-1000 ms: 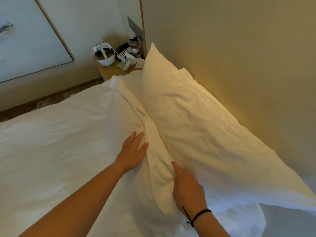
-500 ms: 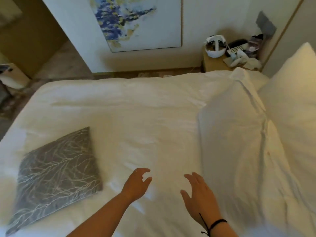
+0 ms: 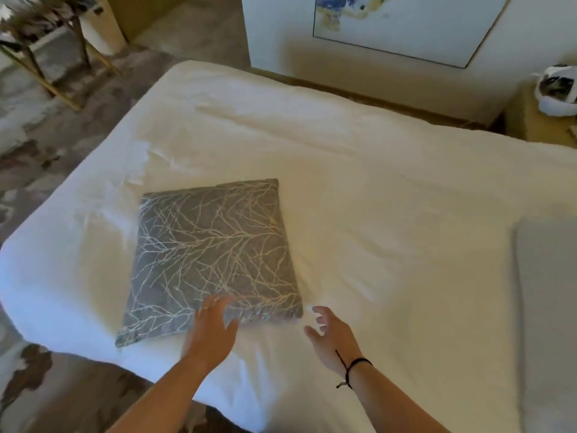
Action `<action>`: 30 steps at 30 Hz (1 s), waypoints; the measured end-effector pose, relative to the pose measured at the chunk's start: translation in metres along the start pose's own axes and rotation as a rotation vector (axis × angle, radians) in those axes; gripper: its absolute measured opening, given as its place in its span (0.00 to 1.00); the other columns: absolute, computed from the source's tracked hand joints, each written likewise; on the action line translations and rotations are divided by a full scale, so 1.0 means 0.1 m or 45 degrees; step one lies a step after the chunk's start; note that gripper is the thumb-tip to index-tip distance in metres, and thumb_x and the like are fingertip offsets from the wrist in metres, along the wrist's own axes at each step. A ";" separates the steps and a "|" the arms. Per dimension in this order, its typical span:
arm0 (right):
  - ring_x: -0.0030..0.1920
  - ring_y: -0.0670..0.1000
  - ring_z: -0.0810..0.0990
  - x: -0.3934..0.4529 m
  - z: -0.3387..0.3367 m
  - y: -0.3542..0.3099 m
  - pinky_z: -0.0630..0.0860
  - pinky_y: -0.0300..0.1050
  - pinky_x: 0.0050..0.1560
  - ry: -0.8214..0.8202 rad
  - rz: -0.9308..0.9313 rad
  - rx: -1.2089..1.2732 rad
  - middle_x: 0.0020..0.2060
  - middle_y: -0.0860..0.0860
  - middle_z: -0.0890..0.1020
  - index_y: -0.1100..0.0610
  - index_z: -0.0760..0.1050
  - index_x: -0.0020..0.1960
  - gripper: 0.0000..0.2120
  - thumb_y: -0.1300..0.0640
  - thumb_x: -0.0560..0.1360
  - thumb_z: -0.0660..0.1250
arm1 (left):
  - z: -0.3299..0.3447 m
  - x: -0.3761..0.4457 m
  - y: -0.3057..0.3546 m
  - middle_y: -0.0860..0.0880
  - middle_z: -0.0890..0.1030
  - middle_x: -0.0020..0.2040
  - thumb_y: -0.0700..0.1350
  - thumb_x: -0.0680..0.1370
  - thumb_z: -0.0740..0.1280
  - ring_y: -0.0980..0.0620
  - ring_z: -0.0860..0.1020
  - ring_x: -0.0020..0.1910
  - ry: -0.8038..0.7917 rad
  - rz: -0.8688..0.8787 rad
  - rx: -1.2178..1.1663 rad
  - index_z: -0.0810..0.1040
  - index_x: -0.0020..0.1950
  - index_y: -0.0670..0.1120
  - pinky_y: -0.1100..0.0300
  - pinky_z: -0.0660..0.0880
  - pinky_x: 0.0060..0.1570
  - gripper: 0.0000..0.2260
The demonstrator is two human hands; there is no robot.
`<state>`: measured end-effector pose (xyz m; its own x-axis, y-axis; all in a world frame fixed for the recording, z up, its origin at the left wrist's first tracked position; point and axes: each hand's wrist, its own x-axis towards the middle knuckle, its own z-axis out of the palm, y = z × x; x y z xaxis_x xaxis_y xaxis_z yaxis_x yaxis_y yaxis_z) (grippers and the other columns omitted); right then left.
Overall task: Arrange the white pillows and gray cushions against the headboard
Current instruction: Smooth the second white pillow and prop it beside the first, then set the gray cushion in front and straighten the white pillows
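A gray cushion [image 3: 212,254] with a pale branch pattern lies flat on the white bed [image 3: 359,170], near the foot end. My left hand [image 3: 212,329] is open over the cushion's near edge, fingers spread and blurred. Just to the right of the cushion's near corner my right hand [image 3: 331,335] hovers open, fingers loosely bent, holding nothing; a black cord is on its wrist. A white pillow [image 3: 549,307] shows at the right edge of the view. The headboard is out of view.
A bedside table [image 3: 540,126] with a white headset [image 3: 557,89] stands at the far right. A framed painting [image 3: 402,23] hangs on the far wall. At the upper left stands a wooden-legged stand [image 3: 46,57] on patterned carpet [image 3: 37,145].
The view has swung left from the pillows at the headboard to the gray cushion. Both hands left the white pillow and now reach at the cushion's near edge.
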<state>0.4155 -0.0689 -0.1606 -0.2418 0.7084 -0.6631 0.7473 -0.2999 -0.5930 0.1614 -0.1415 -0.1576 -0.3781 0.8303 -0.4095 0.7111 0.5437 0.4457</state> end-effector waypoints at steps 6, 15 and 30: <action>0.55 0.52 0.77 0.84 0.50 -0.38 0.74 0.43 0.51 0.017 0.173 0.005 0.60 0.51 0.77 0.53 0.67 0.69 0.27 0.44 0.74 0.69 | -0.24 0.27 -0.92 0.51 0.49 0.80 0.56 0.79 0.63 0.47 0.49 0.79 -0.046 0.088 0.224 0.53 0.78 0.57 0.45 0.55 0.75 0.31; 0.28 0.55 0.82 1.40 0.75 -0.54 0.75 0.41 0.23 0.194 0.554 0.723 0.34 0.54 0.84 0.60 0.81 0.39 0.14 0.49 0.71 0.75 | -0.29 0.49 -1.48 0.50 0.48 0.81 0.57 0.77 0.65 0.46 0.52 0.78 -0.060 0.133 0.260 0.49 0.78 0.59 0.43 0.56 0.75 0.35; 0.43 0.60 0.85 -0.49 -0.28 -1.09 0.80 0.63 0.49 0.294 0.063 0.829 0.42 0.59 0.85 0.65 0.79 0.48 0.11 0.55 0.77 0.68 | -0.03 0.07 0.23 0.50 0.37 0.80 0.72 0.59 0.69 0.37 0.48 0.78 -0.096 0.365 0.164 0.35 0.78 0.60 0.31 0.60 0.68 0.59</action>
<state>0.3634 -0.0532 -0.0511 -0.0252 0.7800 -0.6253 0.2127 -0.6070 -0.7657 0.1734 -0.1226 -0.1473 -0.1100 0.9334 -0.3416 0.8533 0.2649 0.4491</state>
